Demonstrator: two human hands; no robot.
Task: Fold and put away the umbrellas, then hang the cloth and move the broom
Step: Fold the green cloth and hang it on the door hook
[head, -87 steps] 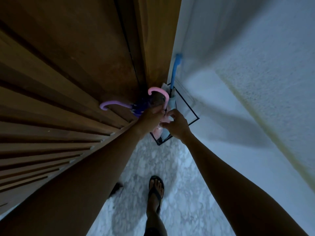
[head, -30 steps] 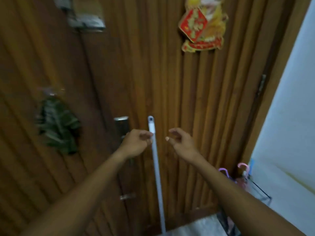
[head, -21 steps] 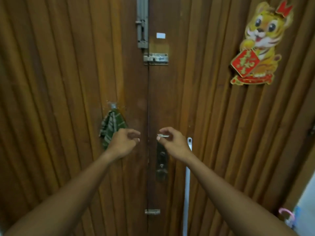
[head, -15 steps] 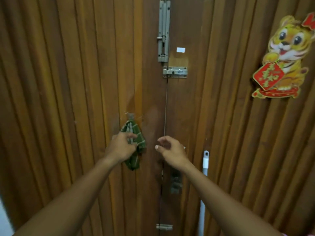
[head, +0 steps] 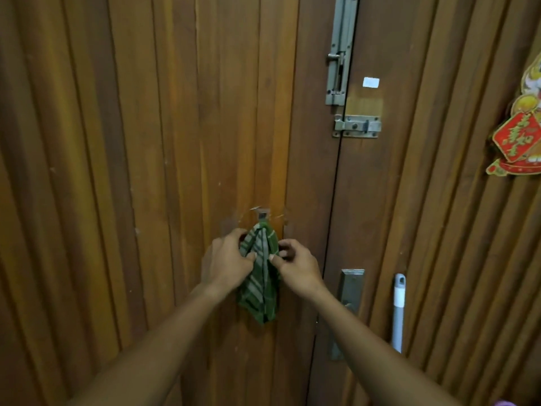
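A green striped cloth (head: pixel 259 291) hangs from a small hook (head: pixel 262 214) on the wooden door. My left hand (head: pixel 227 263) pinches the cloth's left edge near its top. My right hand (head: pixel 295 265) pinches the right edge at the same height. The broom's grey and white handle (head: pixel 398 312) leans against the door to the right, apart from both hands. No umbrella is in view.
The double wooden door (head: pixel 146 171) fills the view. A vertical bolt (head: pixel 338 54) and a slide latch (head: pixel 357 126) sit at its upper middle, a handle plate (head: pixel 349 291) is just right of my right hand, and a red and gold decoration (head: pixel 518 136) hangs at the right edge.
I turned from the umbrella stand up to the door and shifted left past the broom handle. Both hands moved onto the hanging cloth and now pinch it from each side.
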